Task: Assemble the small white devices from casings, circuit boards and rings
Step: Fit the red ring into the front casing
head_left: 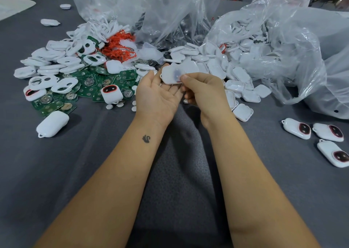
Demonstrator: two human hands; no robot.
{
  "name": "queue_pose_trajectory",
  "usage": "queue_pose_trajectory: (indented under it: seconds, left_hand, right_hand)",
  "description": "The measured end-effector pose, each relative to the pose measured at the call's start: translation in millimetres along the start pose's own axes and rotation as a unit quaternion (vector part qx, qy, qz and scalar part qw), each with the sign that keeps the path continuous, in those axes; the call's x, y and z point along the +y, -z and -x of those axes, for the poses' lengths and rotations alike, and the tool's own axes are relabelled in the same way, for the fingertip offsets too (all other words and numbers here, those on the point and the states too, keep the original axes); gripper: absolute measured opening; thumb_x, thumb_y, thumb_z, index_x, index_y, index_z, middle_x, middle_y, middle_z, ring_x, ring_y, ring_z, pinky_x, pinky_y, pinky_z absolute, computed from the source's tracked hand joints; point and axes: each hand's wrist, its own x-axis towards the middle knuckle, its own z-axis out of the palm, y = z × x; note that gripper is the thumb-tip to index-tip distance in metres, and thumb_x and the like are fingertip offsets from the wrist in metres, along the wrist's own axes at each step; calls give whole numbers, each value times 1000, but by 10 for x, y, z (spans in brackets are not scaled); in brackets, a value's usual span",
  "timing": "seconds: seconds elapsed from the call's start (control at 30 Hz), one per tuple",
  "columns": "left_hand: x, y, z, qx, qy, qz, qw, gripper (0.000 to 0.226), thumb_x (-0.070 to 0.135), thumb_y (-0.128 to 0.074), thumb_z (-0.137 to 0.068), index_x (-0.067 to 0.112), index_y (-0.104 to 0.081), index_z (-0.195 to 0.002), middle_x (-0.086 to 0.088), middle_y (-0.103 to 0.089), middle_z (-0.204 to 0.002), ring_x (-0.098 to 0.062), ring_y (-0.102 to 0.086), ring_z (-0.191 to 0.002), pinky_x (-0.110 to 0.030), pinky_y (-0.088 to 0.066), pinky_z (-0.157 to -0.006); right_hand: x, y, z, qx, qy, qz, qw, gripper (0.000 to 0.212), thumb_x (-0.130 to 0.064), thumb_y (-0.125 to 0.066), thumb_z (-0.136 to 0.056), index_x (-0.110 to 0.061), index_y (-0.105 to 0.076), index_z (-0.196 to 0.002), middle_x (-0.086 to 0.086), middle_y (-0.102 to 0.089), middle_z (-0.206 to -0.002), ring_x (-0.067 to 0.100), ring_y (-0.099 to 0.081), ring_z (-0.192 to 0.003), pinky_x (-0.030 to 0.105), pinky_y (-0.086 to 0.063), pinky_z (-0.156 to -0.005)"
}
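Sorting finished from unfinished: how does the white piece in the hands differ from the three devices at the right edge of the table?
The held casing is pinched by the right hand over the left hand's palm; the three devices lie on the table. Its visible face looks plain and blurred; theirs show red-ringed dark windows. All are white and rounded.

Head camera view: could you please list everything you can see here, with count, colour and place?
Casing: one, white, held between both hands.
Circuit boards: many, green, heap at left.
Casing fronts with holes: many, white, piled over and behind the boards.
Rings: a tangle, red-orange, behind the boards.
Casing backs: many, white, spilling from the bag at right.
Plastic bags: several, clear, along the back.
Finished devices: three, white with dark red-rimmed windows, far right.
Table cloth: grey, under everything.
Left hand: palm up, fingers supporting the casing.
Right hand: pinches the casing.
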Motion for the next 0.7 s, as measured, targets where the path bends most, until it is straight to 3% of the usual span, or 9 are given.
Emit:
queue_pose_trajectory:
  seconds: [0.17,0.43,0.57,0.7]
  left_hand:
    - [-3,-2,-8,-2,8,6,1000,40,33,-37,-103,5,-58,-122,-22,-62,-124,-36,-60,-115,-45,-51,-91]
    - [-2,2,-19,3,11,10,1000,34,29,-39,-102,5,-61,-113,-22,-65,-120,-34,-64,-108,-43,-53,-90]
    - [-20,-25,-29,-5,7,0,1000,21,7,-41,-99,4,-62,-101,-20,-70,-96,-32,-66,-95,-42,-53,-91]
    - [-62,-26,-48,-18,-19,-47,999,29,-5,-34,-99,8,-60,-101,-16,-70,-86,-25,-67,-86,-33,-55,-82]
  right_hand:
    - [4,-3,-9,24,7,26,999,16,-10,-63,-89,-12,-67,-74,-5,-58,-54,5,-48,-46,17,-41,-47]
    - [6,-18,-10,58,34,83,994,22,-11,-65,-87,-15,-66,-66,-7,-56,-51,4,-47,-43,16,-40,-44]
    - [22,-22,-28,65,43,112,991,19,-14,-67,-85,-15,-67,-66,-4,-58,-54,7,-50,-46,23,-45,-53]
    - [39,-32,-41,67,64,144,985,22,-19,-71,-83,-20,-66,-62,-3,-61,-57,11,-54,-56,30,-47,-61]
